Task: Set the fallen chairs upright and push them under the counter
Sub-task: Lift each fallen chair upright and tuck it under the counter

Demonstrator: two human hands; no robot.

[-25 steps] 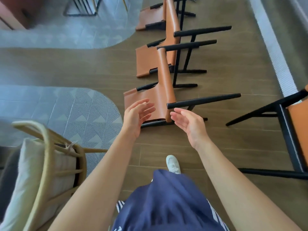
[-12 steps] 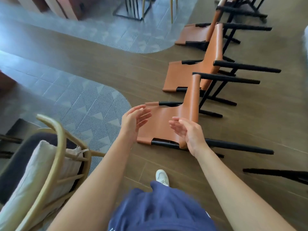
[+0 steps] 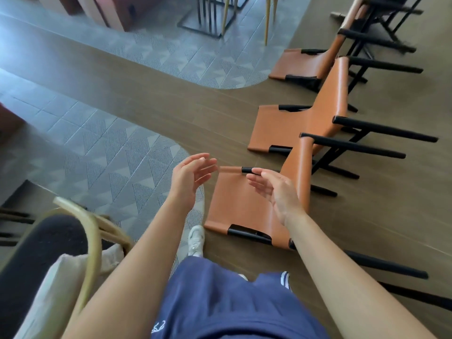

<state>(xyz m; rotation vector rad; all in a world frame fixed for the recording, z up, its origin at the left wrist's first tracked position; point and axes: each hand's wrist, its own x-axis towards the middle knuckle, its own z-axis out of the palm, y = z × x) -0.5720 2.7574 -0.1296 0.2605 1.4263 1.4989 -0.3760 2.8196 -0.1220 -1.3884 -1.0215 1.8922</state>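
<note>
**Nearest chair**: tan leather on a black frame, tipped onto its back on the wooden floor just ahead of you; its backrest lies flat, its seat stands on edge, and its black legs point out level to your right.

**Second chair**: lying the same way just beyond the first, the legs of the two interleaved. The third chair lies beyond that again, partly hidden by the second chair's seat. A fourth chair sits at the upper right corner, too blurred and cropped for you to tell how it lies.

**Your left hand**: raised in the air just left of the nearest chair's backrest, fingers loosely spread, palm turned inward, holding nothing.

**Your right hand**: raised over that backrest, fingers nearly straight, palm facing the left hand, holding nothing. The two hands are apart; neither plainly touches the chair.

**Surroundings:** your white shoe stands just beside the near left corner of the backrest; your blue shorts fill the lower middle; a grey patterned rug spreads to your left. A rattan armchair with a pale cushion stands at lower left; a second grey rug lies farther off, with thin furniture legs standing on it.
</note>
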